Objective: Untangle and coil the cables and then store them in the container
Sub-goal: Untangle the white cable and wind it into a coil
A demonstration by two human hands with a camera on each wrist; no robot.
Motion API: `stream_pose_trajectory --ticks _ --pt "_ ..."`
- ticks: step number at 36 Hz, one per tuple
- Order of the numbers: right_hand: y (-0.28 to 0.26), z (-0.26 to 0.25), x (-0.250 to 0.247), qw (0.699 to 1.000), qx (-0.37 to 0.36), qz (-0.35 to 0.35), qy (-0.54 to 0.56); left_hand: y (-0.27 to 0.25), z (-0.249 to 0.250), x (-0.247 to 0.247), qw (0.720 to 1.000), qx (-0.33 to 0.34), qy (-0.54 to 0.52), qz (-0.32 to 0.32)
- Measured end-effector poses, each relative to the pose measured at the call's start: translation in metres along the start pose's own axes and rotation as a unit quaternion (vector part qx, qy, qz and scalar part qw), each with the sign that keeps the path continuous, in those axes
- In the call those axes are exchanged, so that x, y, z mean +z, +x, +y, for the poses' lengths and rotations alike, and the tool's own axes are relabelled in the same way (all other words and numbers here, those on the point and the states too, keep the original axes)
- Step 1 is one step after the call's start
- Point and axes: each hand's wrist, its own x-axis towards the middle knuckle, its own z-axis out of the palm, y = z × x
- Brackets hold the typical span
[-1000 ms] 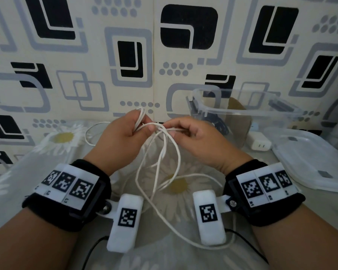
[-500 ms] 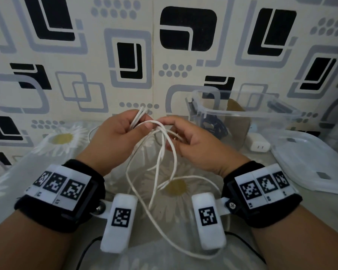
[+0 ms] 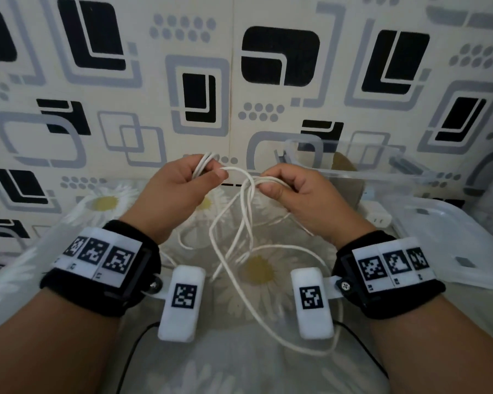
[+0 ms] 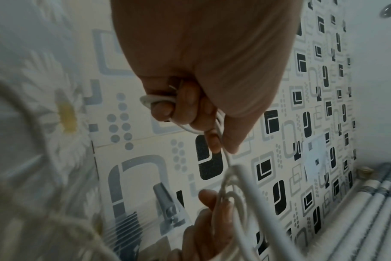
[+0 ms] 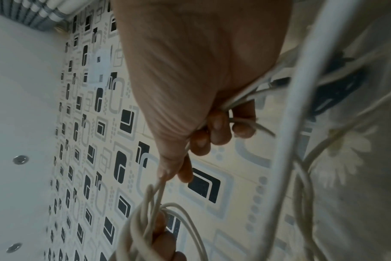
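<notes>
A tangled white cable (image 3: pixel 246 223) hangs in loops between both hands above the daisy-print cloth. My left hand (image 3: pixel 199 177) grips a small bundle of folded loops, which stick out above its fingers (image 4: pixel 190 106). My right hand (image 3: pixel 271 184) pinches several strands where they cross, fingers curled round them (image 5: pixel 214 127). Loose loops of the cable (image 3: pixel 296 336) trail down onto the cloth between my wrists. The clear plastic container (image 3: pixel 353 172) stands open behind my right hand, with a dark cable (image 5: pixel 337 91) inside.
The container's clear lid (image 3: pixel 453 237) lies at the right. A white charger block (image 3: pixel 376 213) sits beside the container. A thin black wire (image 3: pixel 131 354) runs along the near edge. A patterned wall closes off the back.
My hands have drawn apart, the left going left and the right going right. The crossing strands between them are stretched out wider. Both grips stay on the cable.
</notes>
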Motion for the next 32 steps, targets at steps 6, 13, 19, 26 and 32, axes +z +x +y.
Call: stream_pose_trajectory --ticks 6,13,19,26,32 --pt "0.004 -0.019 -0.013 0.997 0.0 0.003 -0.078 0.003 0.017 -0.013 0.999 0.008 0.031 0.016" --pt "0.02 -0.053 -0.045 0.97 0.024 0.0 -0.243 0.009 0.048 -0.034 0.994 0.03 0.086 0.059" --pt "0.033 -0.09 -0.076 0.926 0.045 0.005 -0.374 0.015 0.069 -0.052 0.992 0.003 0.061 0.107" --pt "0.036 -0.121 -0.108 0.897 0.081 0.036 -0.433 0.014 0.088 -0.069 0.99 -0.001 0.051 0.135" --pt "0.033 -0.123 -0.117 0.845 0.136 0.031 -0.517 0.012 0.093 -0.077 0.985 -0.039 0.046 0.164"
